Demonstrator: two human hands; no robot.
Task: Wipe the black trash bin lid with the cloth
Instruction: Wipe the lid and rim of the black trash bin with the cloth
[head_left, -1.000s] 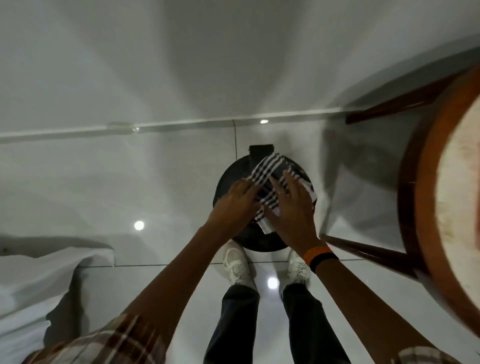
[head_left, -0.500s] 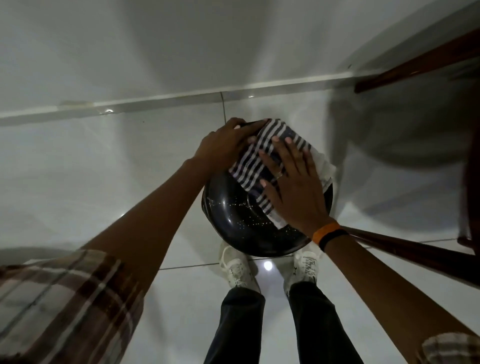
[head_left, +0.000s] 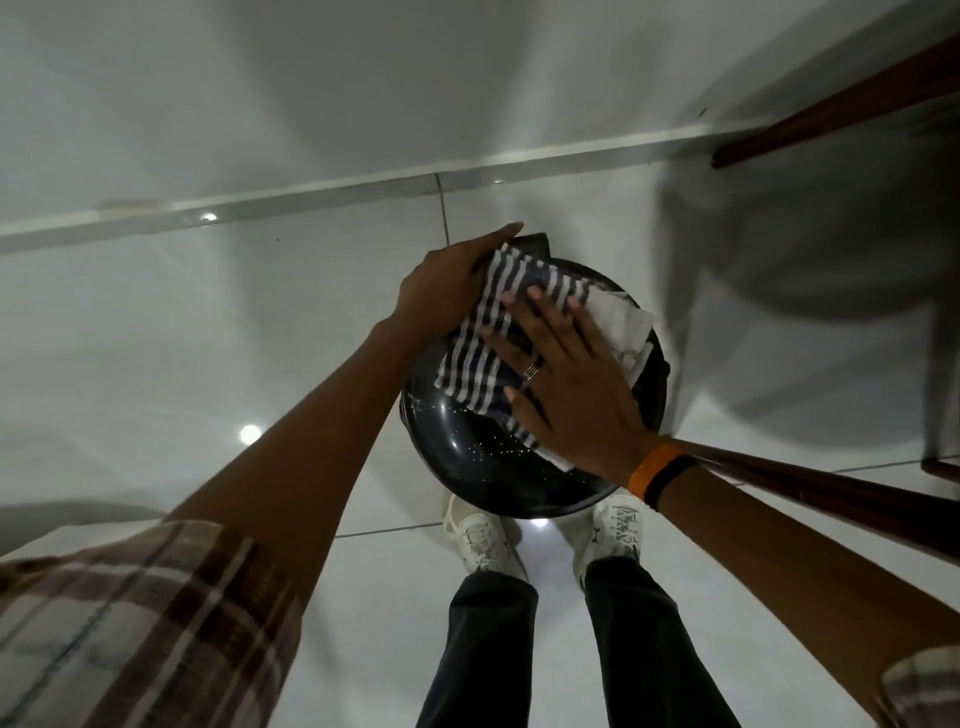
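The round black trash bin lid (head_left: 483, 462) stands on the floor just in front of my feet, glossy and speckled with bright droplets. A folded cloth (head_left: 485, 332) with dark and white stripes lies across the lid's far half. My right hand (head_left: 571, 379) presses flat on the cloth with fingers spread, a ring on one finger and an orange and black band on the wrist. My left hand (head_left: 447, 286) rests on the lid's far left edge, its fingers over the cloth's corner near the hinge.
Glossy white floor tiles (head_left: 208, 338) meet a white wall and skirting (head_left: 311, 192) behind the bin. Dark wooden chair legs (head_left: 831, 499) run close to the bin's right side, one more (head_left: 841, 104) at the upper right. My white shoes (head_left: 483, 535) touch the bin's base.
My head has come closer to the bin. The right hand has slid the cloth slightly over the lid's far half. The left hand has moved from the lid's middle to its far left edge.
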